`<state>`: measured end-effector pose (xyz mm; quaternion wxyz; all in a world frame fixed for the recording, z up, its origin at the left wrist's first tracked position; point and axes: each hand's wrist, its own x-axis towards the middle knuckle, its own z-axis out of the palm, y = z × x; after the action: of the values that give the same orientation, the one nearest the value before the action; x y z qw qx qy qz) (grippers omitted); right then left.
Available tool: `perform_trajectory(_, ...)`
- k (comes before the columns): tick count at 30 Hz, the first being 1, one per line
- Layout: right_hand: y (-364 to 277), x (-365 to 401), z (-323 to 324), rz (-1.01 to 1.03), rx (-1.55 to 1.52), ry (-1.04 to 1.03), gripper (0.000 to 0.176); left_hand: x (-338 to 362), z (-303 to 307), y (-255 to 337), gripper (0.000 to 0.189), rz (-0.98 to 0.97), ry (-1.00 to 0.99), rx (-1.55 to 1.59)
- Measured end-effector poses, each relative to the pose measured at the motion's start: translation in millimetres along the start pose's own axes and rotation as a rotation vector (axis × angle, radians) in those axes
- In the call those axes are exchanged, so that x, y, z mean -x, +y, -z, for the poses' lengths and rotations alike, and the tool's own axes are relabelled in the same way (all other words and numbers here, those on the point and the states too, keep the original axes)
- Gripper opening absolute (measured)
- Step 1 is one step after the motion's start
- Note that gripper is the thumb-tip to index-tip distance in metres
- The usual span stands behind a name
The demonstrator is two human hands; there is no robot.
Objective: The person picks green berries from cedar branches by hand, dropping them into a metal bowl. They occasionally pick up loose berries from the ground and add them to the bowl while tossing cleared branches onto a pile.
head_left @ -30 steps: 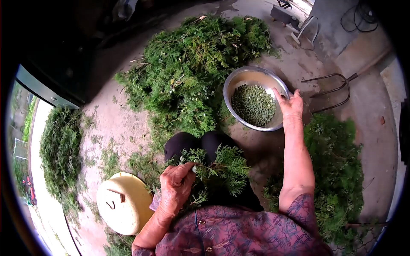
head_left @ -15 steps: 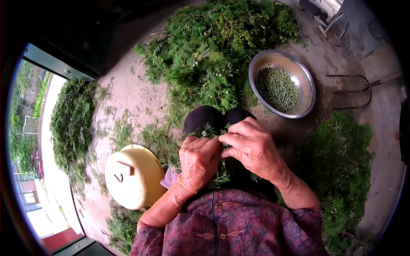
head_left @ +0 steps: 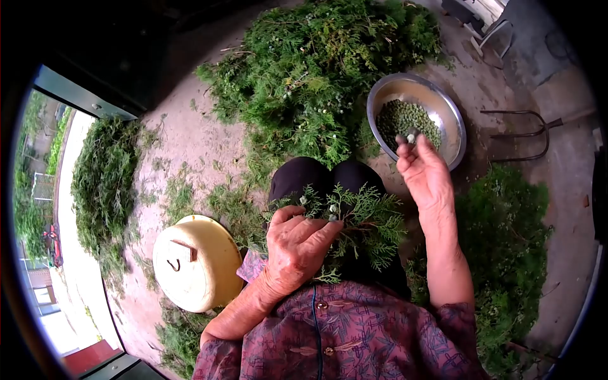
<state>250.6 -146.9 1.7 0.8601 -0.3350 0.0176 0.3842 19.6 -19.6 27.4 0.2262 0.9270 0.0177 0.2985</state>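
Over my lap, my left hand (head_left: 297, 244) is closed around an evergreen sprig (head_left: 370, 221). Its flat green fronds spread to the right, and a few pale cones (head_left: 333, 208) stick up beside my fingers. My right hand (head_left: 425, 171) is raised at the near rim of a steel bowl (head_left: 457, 117), its fingertips pinching a small pale green cone (head_left: 411, 137). Behind those fingers, the bowl holds a heap of similar green cones (head_left: 402, 117).
A large pile of evergreen branches (head_left: 316, 69) lies ahead, with more branches (head_left: 107, 183) at the left and cuttings (head_left: 500, 240) at the right. An upturned cream basin (head_left: 206, 272) sits left of my knees. A pitchfork (head_left: 529, 133) lies beyond the bowl.
My right hand has left the sprig and moved up and right to the bowl with a cone. My left hand stays over my lap, and more of the sprig now shows.
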Motion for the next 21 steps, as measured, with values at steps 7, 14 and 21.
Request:
perform_trajectory(7,1,17,-27,0.141,0.64,-0.417,0.023,-2,5,8,0.028,-0.109,-0.067,-0.068)
perform_trajectory(14,23,28,-58,0.272,1.537,-1.225,0.027,-3,6,16,0.028,-0.193,-0.087,-0.118)
perform_trajectory(21,21,28,-65,0.112,1.672,-1.308,0.016,-1,5,16,0.028,-0.177,-0.101,-0.133)
